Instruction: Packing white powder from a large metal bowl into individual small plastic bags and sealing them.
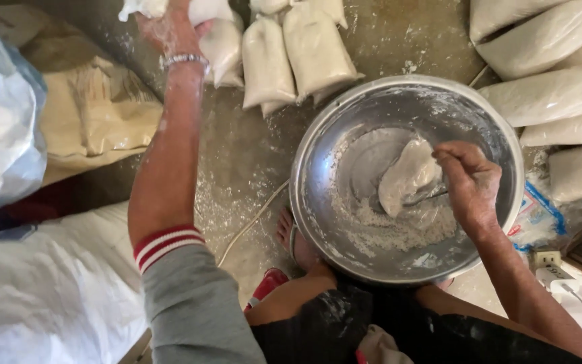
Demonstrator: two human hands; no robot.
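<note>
1 steel bowl [493,128], R hand [469,182] on scoop [412,178], L hand [170,30] at approx. 4 bags [267,64]

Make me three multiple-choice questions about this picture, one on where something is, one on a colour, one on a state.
1. Where does the left hand reach?
A. into the bowl
B. to a filled bag at the top
C. to the wall plug

2. What colour are the cuff stripes?
A. red and white
B. blue and yellow
C. all black

3. What state is the bowl in?
A. heaped to the rim
B. upside down
C. nearly empty, some flour at the bottom

Answers: 1 B, the hand rests on a filled bag far from the bowl. 2 A, red and white bands end the grey sleeve. 3 C, bare metal shows around the flour, where the right hand scoops.
</note>
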